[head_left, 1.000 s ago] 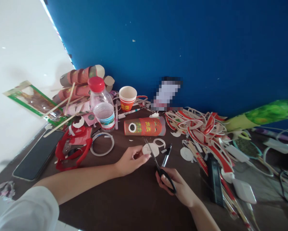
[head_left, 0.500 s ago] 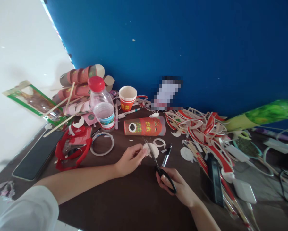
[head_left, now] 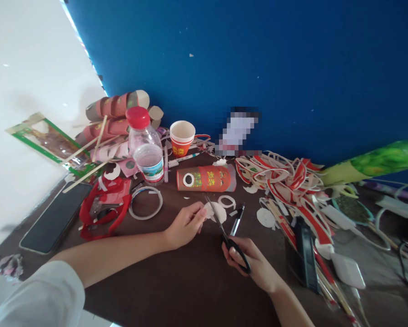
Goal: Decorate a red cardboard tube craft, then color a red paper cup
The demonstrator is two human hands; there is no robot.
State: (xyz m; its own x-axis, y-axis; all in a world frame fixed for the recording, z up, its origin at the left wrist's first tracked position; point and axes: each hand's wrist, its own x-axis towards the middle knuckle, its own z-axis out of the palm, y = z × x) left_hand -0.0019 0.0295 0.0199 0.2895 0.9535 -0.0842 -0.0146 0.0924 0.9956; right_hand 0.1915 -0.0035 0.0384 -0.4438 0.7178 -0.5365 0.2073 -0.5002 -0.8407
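Observation:
Between thumb and fingers, my left hand (head_left: 186,225) pinches a small piece of white paper (head_left: 209,210). My right hand (head_left: 251,260) grips black-handled scissors (head_left: 237,254), whose blades point up and left beside that paper. Behind the blades lies a round white paper disc (head_left: 220,211); whether it joins the held piece I cannot tell. Just beyond, a red paper-cup roll (head_left: 206,178) with a white ring and black dot lies on its side. A white paper ring (head_left: 226,202) and a pen (head_left: 238,220) are close to the scissors.
A red-capped bottle (head_left: 148,159) and stacked paper cups (head_left: 182,136) stand behind my left hand. At left lie a phone (head_left: 56,220), a red ribbon loop (head_left: 88,213) and a clear ring (head_left: 145,213). Cut cup rims (head_left: 286,175) and a black stapler-like object (head_left: 306,254) lie right.
The view has shifted very slightly. Both hands keep nearly the same pose, with the scissors still against the white paper.

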